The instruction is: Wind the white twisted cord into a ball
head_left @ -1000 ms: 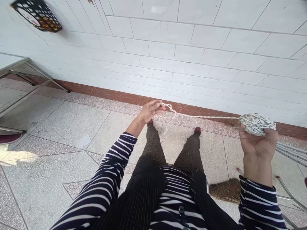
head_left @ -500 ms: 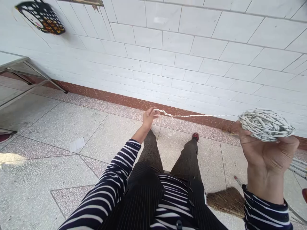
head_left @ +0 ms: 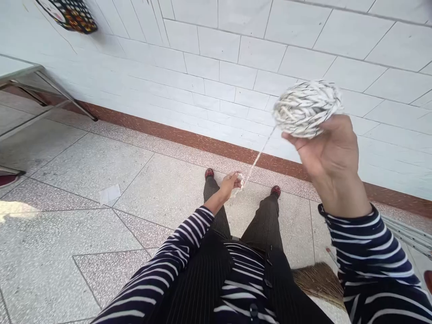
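My right hand (head_left: pixel 332 148) grips a ball of yarn (head_left: pixel 308 108), white with thin black flecks, raised in front of the tiled wall. From the ball's left side a strand of yarn (head_left: pixel 259 155) slants down to my left hand (head_left: pixel 231 184). That hand is closed in a pinch on the strand's loose end, low over the floor between my feet. Some curled yarn hangs at its fingertips; the finer detail there is too small to make out.
White tiles (head_left: pixel 229 85) cover the wall above a red-brown skirting. A metal-legged table (head_left: pixel 64 92) stands at left. A paper scrap (head_left: pixel 110 195) lies on the speckled floor. Beside my right leg is a broom head (head_left: pixel 319 281), with metal rails (head_left: pixel 405 234) further right.
My right hand has carried the yarn ball up and to the left. My left hand has moved down and to the right. The strand between them is shorter and steeper.
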Available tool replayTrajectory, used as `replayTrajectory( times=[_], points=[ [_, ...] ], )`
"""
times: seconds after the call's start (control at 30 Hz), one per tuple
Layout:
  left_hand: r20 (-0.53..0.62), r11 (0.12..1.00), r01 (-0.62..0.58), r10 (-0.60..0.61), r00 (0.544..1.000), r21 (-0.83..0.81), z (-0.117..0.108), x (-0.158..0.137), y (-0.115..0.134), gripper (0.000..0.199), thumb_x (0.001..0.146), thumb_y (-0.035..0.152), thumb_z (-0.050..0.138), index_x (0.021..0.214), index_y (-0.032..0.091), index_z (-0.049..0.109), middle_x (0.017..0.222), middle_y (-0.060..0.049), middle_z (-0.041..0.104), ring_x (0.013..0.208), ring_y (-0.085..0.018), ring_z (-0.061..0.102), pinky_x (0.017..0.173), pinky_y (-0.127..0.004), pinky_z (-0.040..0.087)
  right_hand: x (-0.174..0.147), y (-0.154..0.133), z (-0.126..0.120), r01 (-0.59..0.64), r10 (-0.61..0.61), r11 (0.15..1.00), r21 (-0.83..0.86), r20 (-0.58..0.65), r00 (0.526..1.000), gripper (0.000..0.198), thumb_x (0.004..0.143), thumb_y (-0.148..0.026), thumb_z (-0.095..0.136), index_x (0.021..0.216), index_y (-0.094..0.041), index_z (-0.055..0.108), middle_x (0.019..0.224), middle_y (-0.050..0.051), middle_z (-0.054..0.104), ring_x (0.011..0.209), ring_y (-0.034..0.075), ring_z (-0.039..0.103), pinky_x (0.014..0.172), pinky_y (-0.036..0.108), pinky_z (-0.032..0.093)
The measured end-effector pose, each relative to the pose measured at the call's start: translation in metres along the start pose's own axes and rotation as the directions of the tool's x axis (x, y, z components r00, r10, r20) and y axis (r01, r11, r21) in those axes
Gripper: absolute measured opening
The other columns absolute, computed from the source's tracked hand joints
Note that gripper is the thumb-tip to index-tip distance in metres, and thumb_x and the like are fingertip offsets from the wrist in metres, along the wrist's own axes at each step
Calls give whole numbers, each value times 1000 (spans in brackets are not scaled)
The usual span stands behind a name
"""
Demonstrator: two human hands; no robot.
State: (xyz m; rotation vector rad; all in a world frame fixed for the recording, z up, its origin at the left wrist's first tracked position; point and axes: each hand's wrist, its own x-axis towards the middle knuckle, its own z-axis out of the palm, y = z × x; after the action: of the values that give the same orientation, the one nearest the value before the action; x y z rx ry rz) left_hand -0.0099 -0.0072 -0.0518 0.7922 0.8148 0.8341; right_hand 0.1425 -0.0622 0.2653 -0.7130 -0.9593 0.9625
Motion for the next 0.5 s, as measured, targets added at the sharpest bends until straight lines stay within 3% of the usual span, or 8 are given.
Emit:
replayTrajectory(
  times=[0.1,0.17,0.27,0.33,0.4,0.5],
  points=[
    [246,997,8,-28,969,82,-7,-37,19,62,92,57,58,136,15,50,82,-9,72,64,-17,67,73,-33,54,28,3,-43,147,-169,978,-148,-154,974,31,56,-17,67,83,-21,53,93,4,66,87,23,66,60,33,60],
    [357,988,6,-62,932,156,-9,-58,32,70,88,54,65,144,19,43,83,-7,73,63,-18,67,74,-34,53,41,4,-73,189,-243,955,-230,-236,941,30,56,-17,67,85,-20,55,93,4,64,85,22,65,62,35,61],
    [411,949,-39,-98,906,312,-11,-73,40,57,81,44,74,130,19,59,73,-3,70,56,-17,64,67,-30,51,52,2,-103,175,-262,944,-278,-316,912,29,58,-14,66,86,-20,59,90,3,63,82,21,65,62,37,61],
    [376,902,-107,-64,924,418,-18,-69,37,30,84,43,69,99,17,70,67,-2,67,52,-15,61,60,-28,48,57,-6,-114,186,-283,940,-285,-350,893,27,59,-11,65,83,-21,59,88,3,64,81,21,66,62,37,61],
    [272,846,-140,-7,962,515,-33,-56,31,26,86,40,62,75,18,67,64,-2,65,50,-14,58,57,-26,45,61,-20,-122,193,-273,954,-228,-400,875,17,64,-9,60,77,-21,57,89,4,65,85,21,68,63,35,60],
    [-6,781,-50,69,998,622,-63,-31,21,23,85,35,58,70,19,62,61,-1,64,51,-15,59,56,-26,44,66,-48,-136,189,-209,978,-89,-475,855,19,80,-11,46,70,-20,59,95,6,68,93,19,70,65,28,59]
  ],
)
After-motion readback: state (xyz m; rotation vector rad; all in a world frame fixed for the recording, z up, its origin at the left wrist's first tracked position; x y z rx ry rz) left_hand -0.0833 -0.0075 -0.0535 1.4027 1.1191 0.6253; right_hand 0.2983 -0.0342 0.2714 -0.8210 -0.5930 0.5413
